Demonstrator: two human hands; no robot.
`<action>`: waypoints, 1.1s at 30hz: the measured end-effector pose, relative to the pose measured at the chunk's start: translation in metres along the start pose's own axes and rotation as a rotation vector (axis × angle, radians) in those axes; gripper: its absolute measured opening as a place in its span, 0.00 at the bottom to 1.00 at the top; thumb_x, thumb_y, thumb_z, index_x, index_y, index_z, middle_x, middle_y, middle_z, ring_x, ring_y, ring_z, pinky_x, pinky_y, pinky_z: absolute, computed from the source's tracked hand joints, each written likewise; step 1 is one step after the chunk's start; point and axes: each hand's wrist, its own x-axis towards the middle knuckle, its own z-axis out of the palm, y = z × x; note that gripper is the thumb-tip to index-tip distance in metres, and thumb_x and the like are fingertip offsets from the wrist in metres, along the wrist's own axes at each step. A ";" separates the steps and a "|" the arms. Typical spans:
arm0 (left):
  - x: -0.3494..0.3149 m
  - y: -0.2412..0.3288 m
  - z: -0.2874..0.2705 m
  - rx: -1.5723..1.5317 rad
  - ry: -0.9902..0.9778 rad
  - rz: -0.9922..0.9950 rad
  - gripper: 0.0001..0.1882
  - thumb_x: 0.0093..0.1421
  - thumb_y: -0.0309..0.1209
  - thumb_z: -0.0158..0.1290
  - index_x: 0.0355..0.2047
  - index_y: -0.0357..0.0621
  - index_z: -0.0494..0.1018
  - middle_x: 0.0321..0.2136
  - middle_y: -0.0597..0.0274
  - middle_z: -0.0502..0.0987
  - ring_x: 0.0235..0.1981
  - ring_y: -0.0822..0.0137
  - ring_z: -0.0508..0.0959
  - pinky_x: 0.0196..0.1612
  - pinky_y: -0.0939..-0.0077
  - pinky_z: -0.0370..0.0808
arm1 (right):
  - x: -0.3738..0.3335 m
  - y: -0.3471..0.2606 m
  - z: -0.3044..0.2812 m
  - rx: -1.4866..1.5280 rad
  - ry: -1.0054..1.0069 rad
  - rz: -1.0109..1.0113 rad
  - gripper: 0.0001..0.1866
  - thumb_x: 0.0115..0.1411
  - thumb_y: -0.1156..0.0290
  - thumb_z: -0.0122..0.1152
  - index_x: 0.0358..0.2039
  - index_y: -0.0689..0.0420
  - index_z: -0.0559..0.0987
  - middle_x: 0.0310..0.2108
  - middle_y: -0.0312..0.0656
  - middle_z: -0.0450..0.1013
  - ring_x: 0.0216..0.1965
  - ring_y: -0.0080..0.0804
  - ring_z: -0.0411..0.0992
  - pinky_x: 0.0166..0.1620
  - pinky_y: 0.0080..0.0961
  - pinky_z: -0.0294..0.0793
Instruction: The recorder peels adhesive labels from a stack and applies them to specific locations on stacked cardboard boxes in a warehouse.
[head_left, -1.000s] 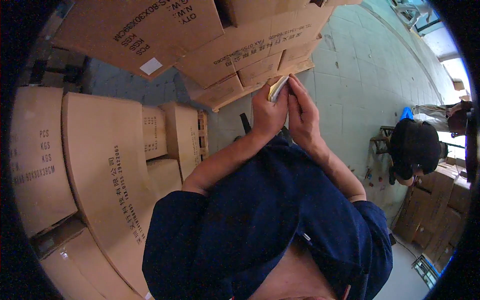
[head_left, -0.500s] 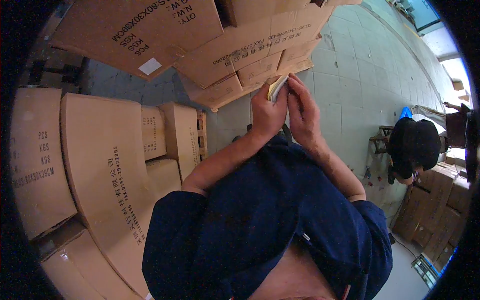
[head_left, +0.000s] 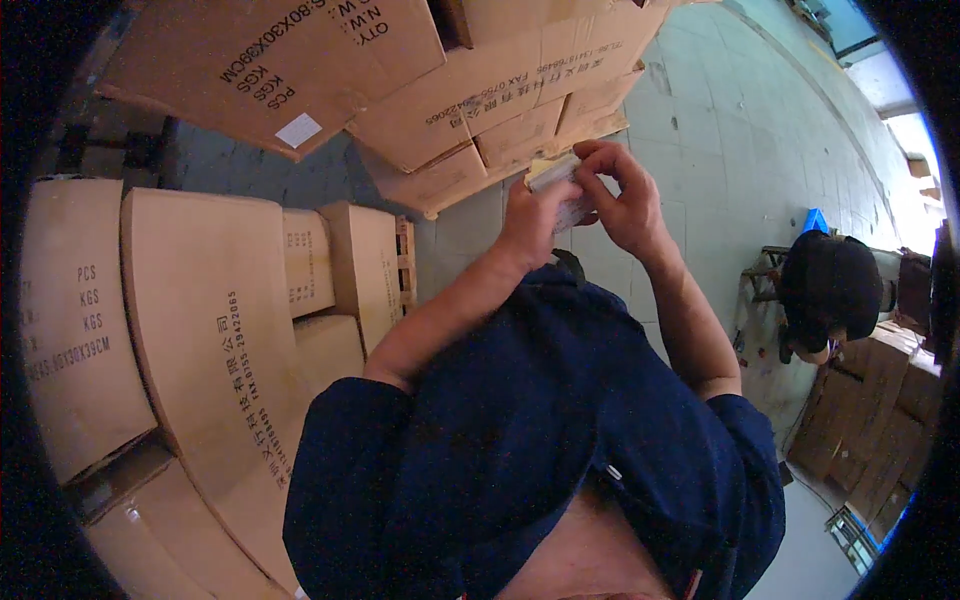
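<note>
My left hand [head_left: 530, 224] clamps the papers [head_left: 550, 176] (yellowish, white); my right hand [head_left: 634, 206] touches their edge, I can't tell if its fingers [head_left: 605, 157] pinch.

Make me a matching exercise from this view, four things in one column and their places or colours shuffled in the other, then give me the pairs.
Things:
1. Papers
2. Wearer's shirt
3. White label
4. Co-worker's top

Places or colours:
A. On a carton at upper left
B. Black, at the far right
C. Held in the left hand
D. Dark blue, at lower centre

Pairs: 1-C, 2-D, 3-A, 4-B
</note>
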 end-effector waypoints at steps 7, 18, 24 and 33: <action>0.010 -0.009 -0.007 -0.552 -0.034 -0.288 0.15 0.59 0.37 0.44 0.41 0.42 0.72 0.38 0.61 0.76 0.39 0.64 0.77 0.42 0.63 0.76 | -0.006 0.005 0.001 -0.400 0.019 -0.369 0.13 0.47 0.79 0.63 0.34 0.58 0.74 0.46 0.49 0.70 0.44 0.47 0.71 0.41 0.37 0.74; 0.012 -0.019 -0.017 -0.584 -0.133 -0.477 0.11 0.57 0.35 0.45 0.37 0.45 0.71 0.34 0.59 0.75 0.35 0.60 0.77 0.35 0.56 0.77 | -0.008 0.007 -0.008 -0.510 -0.129 -0.521 0.16 0.43 0.80 0.64 0.35 0.55 0.75 0.50 0.49 0.67 0.48 0.50 0.69 0.44 0.39 0.75; 0.009 -0.018 -0.023 -0.501 -0.145 -0.512 0.13 0.55 0.38 0.47 0.35 0.45 0.72 0.33 0.58 0.75 0.33 0.57 0.77 0.34 0.54 0.77 | -0.008 -0.001 -0.008 -0.547 -0.238 -0.534 0.13 0.43 0.79 0.61 0.32 0.57 0.74 0.50 0.49 0.67 0.49 0.51 0.68 0.45 0.40 0.74; 0.012 -0.022 -0.054 -0.506 -0.112 -0.534 0.11 0.49 0.32 0.48 0.33 0.45 0.72 0.29 0.60 0.74 0.30 0.58 0.76 0.34 0.60 0.76 | -0.008 -0.009 0.016 -0.607 -0.309 -0.541 0.10 0.46 0.76 0.57 0.32 0.58 0.74 0.50 0.51 0.67 0.49 0.52 0.68 0.46 0.42 0.73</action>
